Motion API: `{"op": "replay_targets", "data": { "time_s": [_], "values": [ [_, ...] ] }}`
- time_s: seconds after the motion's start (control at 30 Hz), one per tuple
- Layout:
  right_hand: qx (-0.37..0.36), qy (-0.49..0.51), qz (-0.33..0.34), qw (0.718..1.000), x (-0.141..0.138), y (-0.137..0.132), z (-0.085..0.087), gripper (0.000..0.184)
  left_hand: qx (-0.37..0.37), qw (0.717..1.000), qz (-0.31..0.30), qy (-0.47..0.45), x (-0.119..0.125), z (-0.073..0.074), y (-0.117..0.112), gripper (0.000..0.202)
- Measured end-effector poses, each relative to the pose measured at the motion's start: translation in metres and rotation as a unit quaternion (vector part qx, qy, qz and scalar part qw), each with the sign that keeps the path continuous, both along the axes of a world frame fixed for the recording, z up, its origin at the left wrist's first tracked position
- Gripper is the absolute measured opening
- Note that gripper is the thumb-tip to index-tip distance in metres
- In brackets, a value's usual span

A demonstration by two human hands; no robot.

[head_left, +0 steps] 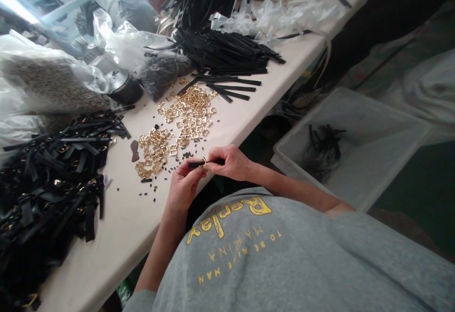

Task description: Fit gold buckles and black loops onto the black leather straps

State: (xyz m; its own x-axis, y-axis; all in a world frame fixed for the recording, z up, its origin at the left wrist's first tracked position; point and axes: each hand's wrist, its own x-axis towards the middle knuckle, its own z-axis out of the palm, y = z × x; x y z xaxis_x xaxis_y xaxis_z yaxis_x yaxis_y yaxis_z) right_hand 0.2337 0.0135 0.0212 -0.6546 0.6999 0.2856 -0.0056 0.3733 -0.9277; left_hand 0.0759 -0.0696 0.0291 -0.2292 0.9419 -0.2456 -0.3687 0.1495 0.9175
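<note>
My left hand [185,182] pinches one part of a black strap [195,164] near the table's front edge. A gold buckle [204,161] sits on the strap between my two hands. My right hand [231,163] is closed on the strap on the other side of the buckle, with a dark end showing beneath its fingers. Just beyond my hands, loose gold buckles [192,108] lie in piles. Small black pieces [187,155] are scattered around them, and a brown bow-shaped piece [134,151] rests to the left.
Black straps with buckles [67,170] are heaped at left. Plain black straps [227,51] lie at the back, beside clear plastic bags [273,18]. A dark tin [124,87] stands near a full bag [46,77]. A white bin [387,146] sits below the table at right.
</note>
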Motion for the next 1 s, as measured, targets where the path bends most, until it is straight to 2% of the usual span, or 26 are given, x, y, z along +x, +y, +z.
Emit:
{"op": "replay_targets", "data": {
  "time_s": [0.17,0.37,0.47,0.7,1.0],
  "values": [
    [0.067,-0.045,-0.019,0.997,-0.002,0.0,0.002,0.018,0.003,0.999,0.029,0.021,0.002,-0.001,0.002,0.024],
    [0.078,-0.105,0.018,0.991,0.007,0.005,0.006,0.009,0.011,0.994,0.098,0.043,-0.008,-0.007,0.006,0.024],
    [0.086,-0.127,0.021,0.988,0.009,0.005,0.006,0.01,0.015,0.993,0.114,0.021,-0.006,-0.009,0.006,0.027],
    [0.107,-0.127,0.029,0.986,0.003,0.001,0.001,0.009,-0.006,0.995,0.087,-0.048,0.011,-0.014,0.007,0.027],
    [0.102,-0.137,0.016,0.985,0.004,0.004,0.0,0.01,-0.017,0.995,0.082,-0.062,0.016,-0.015,0.005,0.021]
  ]
}}
